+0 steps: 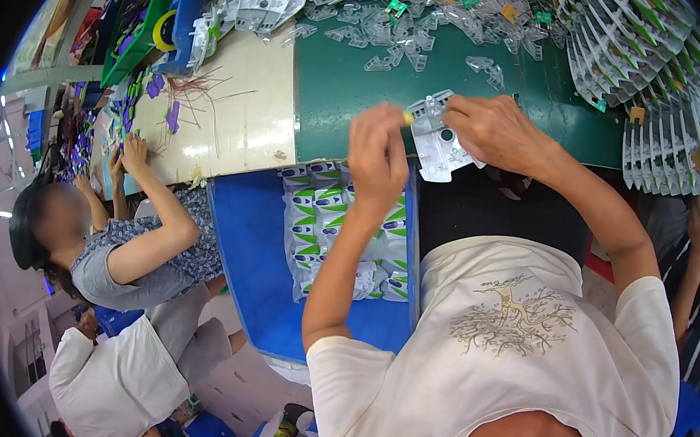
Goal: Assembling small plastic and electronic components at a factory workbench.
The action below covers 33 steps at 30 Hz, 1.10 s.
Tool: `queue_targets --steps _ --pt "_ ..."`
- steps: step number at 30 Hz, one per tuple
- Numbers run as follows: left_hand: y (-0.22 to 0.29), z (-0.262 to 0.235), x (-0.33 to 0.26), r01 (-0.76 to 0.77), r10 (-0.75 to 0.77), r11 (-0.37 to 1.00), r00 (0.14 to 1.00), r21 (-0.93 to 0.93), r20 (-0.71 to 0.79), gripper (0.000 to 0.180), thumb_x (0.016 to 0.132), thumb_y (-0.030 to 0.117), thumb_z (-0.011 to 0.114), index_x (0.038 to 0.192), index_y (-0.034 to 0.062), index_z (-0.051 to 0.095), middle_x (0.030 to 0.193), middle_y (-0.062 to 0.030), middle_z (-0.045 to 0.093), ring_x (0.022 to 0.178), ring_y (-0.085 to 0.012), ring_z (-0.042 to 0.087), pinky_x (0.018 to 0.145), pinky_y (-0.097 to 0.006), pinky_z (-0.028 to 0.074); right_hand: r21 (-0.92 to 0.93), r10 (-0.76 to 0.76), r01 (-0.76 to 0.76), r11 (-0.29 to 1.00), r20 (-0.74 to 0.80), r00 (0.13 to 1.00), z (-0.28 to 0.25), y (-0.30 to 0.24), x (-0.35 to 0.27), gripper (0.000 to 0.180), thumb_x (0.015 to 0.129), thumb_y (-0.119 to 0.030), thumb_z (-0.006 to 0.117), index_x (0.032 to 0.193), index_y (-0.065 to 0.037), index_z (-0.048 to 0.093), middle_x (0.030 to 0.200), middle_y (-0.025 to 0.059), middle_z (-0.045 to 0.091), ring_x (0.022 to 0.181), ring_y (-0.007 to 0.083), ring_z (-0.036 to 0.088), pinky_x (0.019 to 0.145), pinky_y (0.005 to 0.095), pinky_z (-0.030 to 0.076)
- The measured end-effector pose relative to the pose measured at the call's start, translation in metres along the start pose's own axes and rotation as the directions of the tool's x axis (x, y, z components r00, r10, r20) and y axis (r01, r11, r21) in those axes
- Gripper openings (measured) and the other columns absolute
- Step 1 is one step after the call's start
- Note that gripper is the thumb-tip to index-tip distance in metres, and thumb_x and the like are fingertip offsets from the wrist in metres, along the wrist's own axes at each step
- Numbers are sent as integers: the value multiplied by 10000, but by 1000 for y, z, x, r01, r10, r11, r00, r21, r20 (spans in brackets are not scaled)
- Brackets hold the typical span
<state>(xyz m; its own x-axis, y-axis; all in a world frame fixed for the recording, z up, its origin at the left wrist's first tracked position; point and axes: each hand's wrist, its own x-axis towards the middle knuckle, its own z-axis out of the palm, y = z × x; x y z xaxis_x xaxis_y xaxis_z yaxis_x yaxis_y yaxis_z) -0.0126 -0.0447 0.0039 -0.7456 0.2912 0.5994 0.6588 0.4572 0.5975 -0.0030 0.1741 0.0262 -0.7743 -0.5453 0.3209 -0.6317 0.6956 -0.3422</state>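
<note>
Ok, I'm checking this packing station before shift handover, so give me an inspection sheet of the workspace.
Surface: green table top, a cream section at its left.
Job's things: clear plastic blister shell held over the table edge; small yellow part at the left fingertips.
Clutter: loose clear shells and yellow-green parts; fanned stacks of backing cards on the right.
Grippers: left hand pinches the yellow part; right hand grips the shell.
Cables: thin red wires on the cream section.
Surroundings: blue bin of packed items below; other people at work on the left.
</note>
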Motion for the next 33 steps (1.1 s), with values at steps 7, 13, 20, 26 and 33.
queue_targets --steps 7,13,20,26,33 --pt "-72 20 63 -50 36 989 994 137 102 254 837 12 662 1090 35 637 1048 -129 657 993 -334 581 868 -421 454 2 100 -100 995 23 995 -10 -14 -10 135 771 21 609 902 -9 615 929 117 571 753 305 654 617 429 519" --pt "-58 7 44 -82 27 971 970 223 241 280 802 -50 571 1061 45 616 940 -107 600 890 -319 552 797 -419 428 40 210 -210 977 4 978 -12 -26 -26 197 785 43 592 975 4 629 933 110 573 780 299 661 623 422 525" --pt "-16 -7 24 60 -103 932 989 358 103 200 821 94 722 998 39 646 913 -124 594 824 -320 560 776 -425 429 47 240 -239 970 -13 971 -9 -27 -28 191 791 37 597 973 -4 636 948 101 579 781 290 668 617 423 517" --pt "5 -17 14 177 -212 972 943 153 255 276 815 20 712 1079 9 633 943 -162 609 880 -352 603 766 -443 494 63 225 -224 973 -17 974 -12 -22 -28 255 752 50 624 993 -25 659 964 91 627 791 296 673 620 398 515" --pt "22 7 -5 -125 128 992 964 -29 231 337 736 -86 647 1065 -12 641 1025 -159 625 939 -335 637 790 -403 541 39 110 -109 993 -31 993 -9 -14 -25 201 746 27 627 941 -19 639 919 81 587 764 266 656 590 396 512"
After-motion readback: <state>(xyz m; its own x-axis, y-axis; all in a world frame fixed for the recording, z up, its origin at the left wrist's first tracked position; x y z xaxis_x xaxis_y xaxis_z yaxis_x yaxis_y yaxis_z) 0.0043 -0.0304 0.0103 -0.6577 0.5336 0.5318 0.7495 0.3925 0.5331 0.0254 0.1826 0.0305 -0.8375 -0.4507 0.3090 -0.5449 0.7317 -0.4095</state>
